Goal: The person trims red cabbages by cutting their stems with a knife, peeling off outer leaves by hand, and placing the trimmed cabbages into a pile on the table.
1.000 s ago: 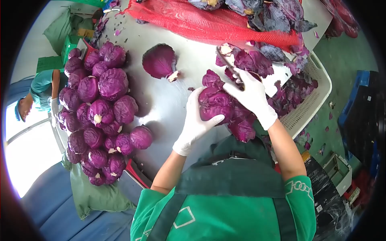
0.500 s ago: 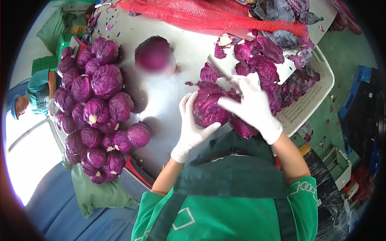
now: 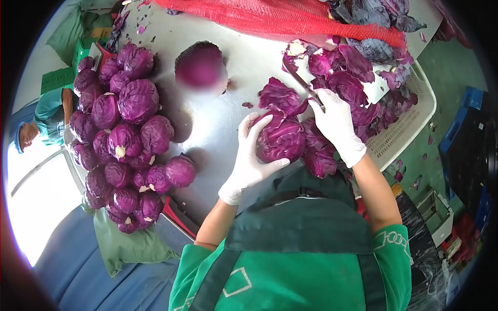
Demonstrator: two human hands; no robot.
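Note:
Wrapped around the left side of a red cabbage (image 3: 281,140) is my gloved left hand (image 3: 250,155), its thumb along the near side. A loosened outer leaf (image 3: 280,97) stands off the far side of that head. My gloved right hand (image 3: 334,120) is closed on a knife (image 3: 300,81), whose blade points up and left, away from the cabbage. Loose purple leaves (image 3: 319,155) lie just below my right hand. More peeled leaves (image 3: 346,85) are heaped beyond it to the right.
Many whole red cabbages (image 3: 138,101) are piled on the left of the metal table (image 3: 218,116). A dark-rimmed purple piece (image 3: 201,67), partly blurred, lies mid-table. Red mesh (image 3: 270,20) crosses the far side. A pale crate (image 3: 421,111) holds leaves at right. Another person (image 3: 49,119) stands at far left.
My right hand has moved right, off the cabbage, and the knife has swung with it. The outer leaf at the far side now stands further out. My left hand stays on the cabbage.

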